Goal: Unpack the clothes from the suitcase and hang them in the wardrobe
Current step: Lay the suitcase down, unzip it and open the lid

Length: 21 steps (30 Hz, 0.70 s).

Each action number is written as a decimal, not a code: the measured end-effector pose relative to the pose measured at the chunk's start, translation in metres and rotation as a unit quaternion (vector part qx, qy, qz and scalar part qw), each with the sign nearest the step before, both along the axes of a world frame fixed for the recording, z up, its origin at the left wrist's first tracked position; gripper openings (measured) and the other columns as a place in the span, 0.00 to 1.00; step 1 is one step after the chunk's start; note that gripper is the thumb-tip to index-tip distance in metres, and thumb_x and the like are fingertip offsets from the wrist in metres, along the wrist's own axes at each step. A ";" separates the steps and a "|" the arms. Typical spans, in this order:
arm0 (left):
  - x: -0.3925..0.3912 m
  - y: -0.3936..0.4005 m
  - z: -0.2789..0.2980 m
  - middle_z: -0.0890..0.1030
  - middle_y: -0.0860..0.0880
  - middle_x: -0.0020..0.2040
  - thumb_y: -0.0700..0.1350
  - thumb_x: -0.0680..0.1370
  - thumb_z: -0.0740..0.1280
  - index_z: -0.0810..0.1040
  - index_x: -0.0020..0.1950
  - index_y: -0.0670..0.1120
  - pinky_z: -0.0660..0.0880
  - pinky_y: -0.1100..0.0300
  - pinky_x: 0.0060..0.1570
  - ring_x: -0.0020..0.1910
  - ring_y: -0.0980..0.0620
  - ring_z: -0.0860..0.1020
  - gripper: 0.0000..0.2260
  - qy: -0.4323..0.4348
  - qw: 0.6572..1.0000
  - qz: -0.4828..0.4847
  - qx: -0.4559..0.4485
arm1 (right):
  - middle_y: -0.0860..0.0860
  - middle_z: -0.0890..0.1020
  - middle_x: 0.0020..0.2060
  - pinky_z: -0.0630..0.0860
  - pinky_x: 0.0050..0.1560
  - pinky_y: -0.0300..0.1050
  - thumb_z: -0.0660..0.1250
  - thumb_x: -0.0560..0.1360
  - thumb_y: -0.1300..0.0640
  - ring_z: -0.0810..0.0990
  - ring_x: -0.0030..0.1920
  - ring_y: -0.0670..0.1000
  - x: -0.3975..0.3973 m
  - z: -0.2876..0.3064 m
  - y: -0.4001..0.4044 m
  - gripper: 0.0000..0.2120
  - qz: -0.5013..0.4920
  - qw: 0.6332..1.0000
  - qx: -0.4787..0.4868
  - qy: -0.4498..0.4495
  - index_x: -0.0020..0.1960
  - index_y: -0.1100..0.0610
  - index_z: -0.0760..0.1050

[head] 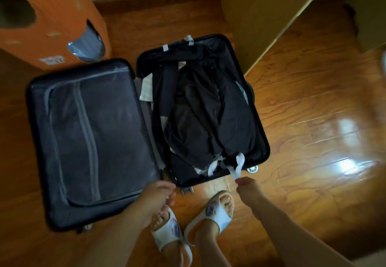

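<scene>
one head camera looks steeply down, close above the open suitcase (146,133).

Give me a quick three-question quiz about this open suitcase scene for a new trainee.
1. True or false: the right hand pinches a white strap at the near edge of the suitcase.
2. Which half holds the dark clothes? A) the person's left half B) the person's right half
3. Fill in: the left half is covered by a zipped ____.

Key: 1 true; 2 B; 3 divider. The left hand holds nothing visible.
</scene>
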<state>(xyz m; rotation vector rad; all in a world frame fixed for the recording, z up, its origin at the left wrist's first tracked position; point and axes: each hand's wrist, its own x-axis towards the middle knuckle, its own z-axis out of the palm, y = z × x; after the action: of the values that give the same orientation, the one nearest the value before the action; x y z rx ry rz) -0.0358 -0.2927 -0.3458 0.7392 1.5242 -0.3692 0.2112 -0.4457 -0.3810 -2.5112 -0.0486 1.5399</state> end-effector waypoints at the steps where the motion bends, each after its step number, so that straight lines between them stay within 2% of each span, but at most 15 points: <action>1: -0.013 -0.012 0.012 0.85 0.42 0.44 0.35 0.82 0.62 0.82 0.55 0.42 0.75 0.54 0.38 0.36 0.47 0.81 0.09 0.004 1.000 0.020 -0.010 | 0.54 0.81 0.54 0.73 0.45 0.44 0.60 0.78 0.67 0.79 0.51 0.55 -0.006 0.017 -0.002 0.16 0.029 0.999 -0.012 0.011 0.62 0.58 0.78; 4: -0.040 -0.021 0.073 0.84 0.43 0.36 0.35 0.82 0.62 0.82 0.52 0.42 0.72 0.57 0.33 0.31 0.48 0.79 0.09 0.030 0.997 0.076 0.008 | 0.49 0.79 0.49 0.71 0.48 0.44 0.61 0.80 0.66 0.77 0.50 0.52 -0.014 0.077 -0.007 0.13 0.070 0.996 -0.024 0.040 0.61 0.58 0.78; 6: -0.053 -0.019 0.131 0.83 0.44 0.33 0.35 0.82 0.62 0.81 0.50 0.43 0.73 0.60 0.31 0.28 0.50 0.79 0.09 0.037 0.994 0.100 0.032 | 0.55 0.81 0.43 0.72 0.42 0.48 0.64 0.78 0.67 0.78 0.43 0.56 -0.016 0.125 -0.010 0.12 0.004 0.998 0.000 0.055 0.59 0.63 0.80; 8: -0.067 -0.018 0.194 0.83 0.44 0.37 0.36 0.83 0.62 0.81 0.53 0.42 0.73 0.59 0.33 0.30 0.49 0.79 0.08 0.020 0.992 0.115 0.057 | 0.59 0.81 0.37 0.72 0.33 0.44 0.62 0.79 0.70 0.79 0.34 0.56 -0.022 0.179 -0.008 0.08 -0.027 0.996 0.026 0.077 0.54 0.66 0.79; 11: -0.091 -0.022 0.283 0.84 0.42 0.45 0.37 0.84 0.61 0.81 0.57 0.42 0.74 0.58 0.37 0.36 0.49 0.80 0.09 -0.014 0.985 0.124 0.121 | 0.56 0.80 0.33 0.69 0.26 0.37 0.62 0.79 0.69 0.77 0.27 0.51 -0.045 0.262 0.011 0.06 -0.015 0.992 0.065 0.105 0.46 0.63 0.76; 13: -0.108 -0.027 0.335 0.84 0.41 0.48 0.37 0.84 0.60 0.81 0.57 0.42 0.75 0.59 0.38 0.39 0.49 0.80 0.10 -0.020 0.977 0.132 0.167 | 0.56 0.80 0.32 0.68 0.27 0.39 0.66 0.76 0.65 0.76 0.28 0.52 -0.063 0.307 0.026 0.01 0.027 0.986 0.099 0.130 0.46 0.64 0.76; 14: -0.117 -0.031 0.357 0.84 0.42 0.48 0.37 0.84 0.60 0.81 0.57 0.42 0.75 0.59 0.39 0.40 0.49 0.80 0.10 -0.018 0.970 0.146 0.192 | 0.56 0.81 0.33 0.69 0.28 0.40 0.68 0.74 0.63 0.76 0.29 0.51 -0.072 0.323 0.034 0.04 0.060 0.983 0.113 0.130 0.47 0.64 0.77; 16: -0.140 -0.045 0.398 0.84 0.42 0.47 0.37 0.85 0.60 0.81 0.58 0.41 0.75 0.58 0.41 0.40 0.48 0.81 0.10 -0.013 0.951 0.194 0.240 | 0.56 0.81 0.36 0.70 0.28 0.39 0.66 0.78 0.64 0.76 0.30 0.50 -0.094 0.359 0.053 0.03 0.140 0.972 0.139 0.127 0.49 0.64 0.78; 19: -0.178 -0.082 0.459 0.83 0.42 0.47 0.37 0.85 0.61 0.80 0.58 0.40 0.78 0.60 0.37 0.39 0.48 0.81 0.09 -0.010 0.908 0.310 0.281 | 0.57 0.79 0.36 0.70 0.27 0.38 0.63 0.79 0.67 0.75 0.29 0.50 -0.145 0.418 0.089 0.08 0.249 0.943 0.170 0.139 0.44 0.61 0.77; 21: -0.207 -0.106 0.500 0.83 0.43 0.47 0.38 0.85 0.61 0.80 0.57 0.41 0.79 0.61 0.36 0.41 0.47 0.81 0.08 -0.018 0.881 0.360 0.306 | 0.58 0.80 0.38 0.73 0.31 0.40 0.63 0.80 0.66 0.76 0.32 0.52 -0.192 0.461 0.114 0.09 0.315 0.911 0.209 0.163 0.43 0.60 0.77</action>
<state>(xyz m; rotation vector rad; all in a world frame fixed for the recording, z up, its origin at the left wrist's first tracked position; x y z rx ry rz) -0.2425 -0.3989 0.1547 0.5850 1.7722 0.7141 0.0187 -0.3319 0.0795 -1.9543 -1.1055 1.8851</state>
